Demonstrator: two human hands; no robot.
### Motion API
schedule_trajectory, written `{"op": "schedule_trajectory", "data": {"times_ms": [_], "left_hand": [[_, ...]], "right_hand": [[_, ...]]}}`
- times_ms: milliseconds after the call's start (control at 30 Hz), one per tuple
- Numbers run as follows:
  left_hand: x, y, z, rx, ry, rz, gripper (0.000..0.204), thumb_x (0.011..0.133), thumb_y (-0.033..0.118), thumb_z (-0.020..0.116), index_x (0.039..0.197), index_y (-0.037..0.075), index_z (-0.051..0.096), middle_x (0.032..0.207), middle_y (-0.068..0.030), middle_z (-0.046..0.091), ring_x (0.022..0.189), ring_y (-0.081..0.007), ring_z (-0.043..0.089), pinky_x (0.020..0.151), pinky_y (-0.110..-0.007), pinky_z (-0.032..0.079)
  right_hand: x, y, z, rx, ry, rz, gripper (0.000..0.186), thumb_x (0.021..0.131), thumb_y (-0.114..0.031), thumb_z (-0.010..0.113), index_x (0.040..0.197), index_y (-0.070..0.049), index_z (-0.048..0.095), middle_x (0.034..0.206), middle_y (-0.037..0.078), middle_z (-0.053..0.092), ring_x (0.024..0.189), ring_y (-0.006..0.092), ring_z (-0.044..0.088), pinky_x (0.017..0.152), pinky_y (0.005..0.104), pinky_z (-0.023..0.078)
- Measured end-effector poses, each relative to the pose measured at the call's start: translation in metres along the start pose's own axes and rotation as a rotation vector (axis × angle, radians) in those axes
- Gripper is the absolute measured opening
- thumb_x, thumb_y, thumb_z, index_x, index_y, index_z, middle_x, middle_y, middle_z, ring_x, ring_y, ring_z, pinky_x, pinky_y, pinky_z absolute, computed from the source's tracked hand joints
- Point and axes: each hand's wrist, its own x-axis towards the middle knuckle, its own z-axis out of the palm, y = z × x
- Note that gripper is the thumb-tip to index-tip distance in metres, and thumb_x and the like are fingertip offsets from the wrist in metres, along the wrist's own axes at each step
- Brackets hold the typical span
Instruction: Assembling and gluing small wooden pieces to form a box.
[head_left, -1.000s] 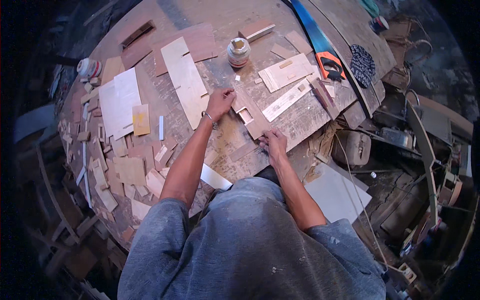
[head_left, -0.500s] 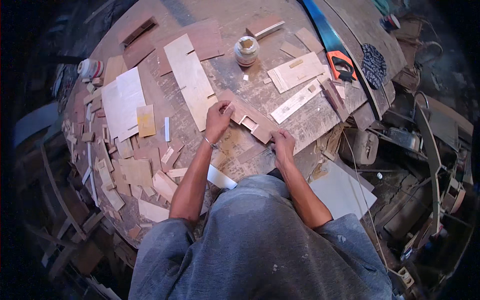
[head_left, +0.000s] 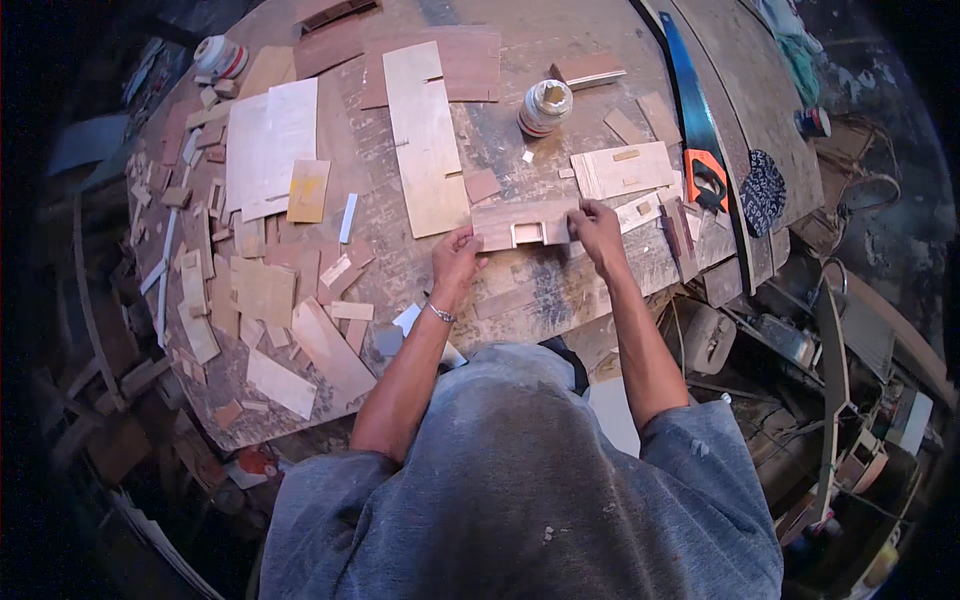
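Observation:
Between my two hands is a narrow brown wooden board [head_left: 495,225] with a small pale-framed rectangular cutout along its near edge. My left hand [head_left: 458,262] pinches its left end, thumb and fingers closed on it. At the opposite end my right hand [head_left: 597,236] grips the board from above, its fingertips partly hidden. Just beyond the left end lies a long pale plywood strip [head_left: 420,140] with slots cut in its edges. A small reddish-brown wood square [head_left: 482,184] rests behind the board.
Behind stands an open glue-smeared jar [head_left: 545,107]. A handsaw [head_left: 705,175] with an orange handle lies right, near a round dark patterned cloth piece [head_left: 763,192]. Many wood offcuts [head_left: 265,290] cover the left side. The table's near edge [head_left: 590,318] runs in front of me.
The board has turned from slanting down rightward to nearly level. My right hand has risen with its end, while my left hand has dropped slightly. The whole view has shifted and rotated.

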Motion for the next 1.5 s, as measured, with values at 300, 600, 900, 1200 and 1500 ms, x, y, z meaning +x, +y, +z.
{"op": "schedule_trajectory", "data": {"times_ms": [300, 600, 900, 1200, 1500], "left_hand": [[0.008, -0.008, 0.022, -0.043, 0.028, -0.049, 0.035, 0.09, 0.014, 0.065, 0.123, 0.005, 0.058, 0.101, -0.0008, 0.056, 0.094, -0.014, 0.056, 0.082, -0.038, 0.054], [-0.003, -0.07, -0.01, 0.348, 0.452, 0.255, 0.018, 0.083, 0.013, 0.069, 0.098, 0.005, 0.073, 0.074, -0.0033, 0.069, 0.059, -0.0118, 0.063, 0.058, -0.024, 0.048], [-0.025, -0.115, -0.031, 1.009, 0.438, 0.537, 0.026, 0.086, 0.028, 0.068, 0.086, 0.003, 0.072, 0.078, -0.0197, 0.069, 0.075, -0.0377, 0.066, 0.072, -0.043, 0.051], [-0.08, -0.133, -0.052, 1.566, 0.038, 1.086, 0.034, 0.087, 0.035, 0.068, 0.108, 0.009, 0.066, 0.11, -0.0127, 0.06, 0.108, -0.0325, 0.054, 0.086, -0.044, 0.047], [-0.098, -0.145, -0.095, 1.487, 0.361, 1.041, 0.025, 0.089, 0.019, 0.059, 0.11, 0.007, 0.066, 0.107, -0.0122, 0.064, 0.104, -0.0313, 0.059, 0.082, -0.043, 0.048]], "right_hand": [[0.05, 0.007, -0.019, -0.128, -0.149, -0.091, 0.027, 0.084, -0.017, 0.061, 0.094, 0.007, 0.067, 0.075, 0.015, 0.067, 0.071, 0.0198, 0.065, 0.068, 0.0345, 0.051], [0.029, 0.079, -0.069, -0.148, 0.071, -0.219, 0.032, 0.086, -0.026, 0.066, 0.092, 0.005, 0.067, 0.081, 0.015, 0.069, 0.077, 0.0235, 0.066, 0.073, 0.0346, 0.052], [-0.176, 0.205, -0.163, -0.472, 0.175, -0.113, 0.042, 0.092, -0.035, 0.061, 0.078, 0.004, 0.059, 0.066, 0.02, 0.055, 0.061, 0.0226, 0.054, 0.06, 0.04, 0.044], [-0.373, 0.324, -0.174, -0.303, 0.316, -0.093, 0.038, 0.091, -0.029, 0.062, 0.073, 0.004, 0.059, 0.06, 0.009, 0.055, 0.056, 0.0128, 0.049, 0.054, 0.0351, 0.041], [-0.42, 0.241, -0.172, -0.407, 0.342, 0.05, 0.048, 0.094, -0.036, 0.058, 0.069, 0.005, 0.054, 0.058, 0.016, 0.051, 0.056, 0.0245, 0.047, 0.056, 0.0407, 0.04]]}}
